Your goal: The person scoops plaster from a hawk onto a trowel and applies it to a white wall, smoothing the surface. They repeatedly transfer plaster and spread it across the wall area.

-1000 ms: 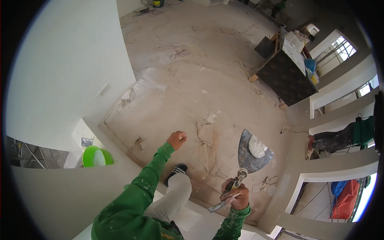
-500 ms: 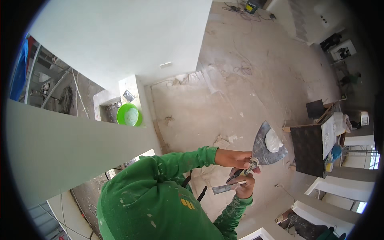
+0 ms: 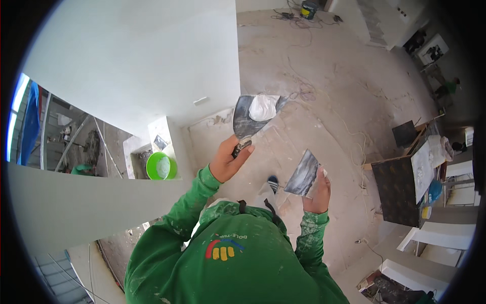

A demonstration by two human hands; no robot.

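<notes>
My left hand (image 3: 226, 159) is closed round the dark handle of a wide putty knife (image 3: 244, 120), held out in front of the white wall's edge. A mound of white putty (image 3: 262, 107) sits on its flared metal blade. To the right and lower, my right hand (image 3: 317, 193) grips a second, smaller putty knife (image 3: 304, 175). Its grey blade is smeared and points up and left; its handle is mostly hidden by my fingers. The two tools are apart.
A bright green bucket (image 3: 173, 168) with whitish stuff inside stands on a ledge at left, below a white wall (image 3: 147, 55). Cables (image 3: 304, 91) trail over the dusty floor. At right stands a dark-sided table (image 3: 394, 190) with things on it. A person (image 3: 447, 89) is far right.
My hands were together at the right and are now apart. The left hand has swung left and up with the loaded putty knife; the right hand's blade has turned upward.
</notes>
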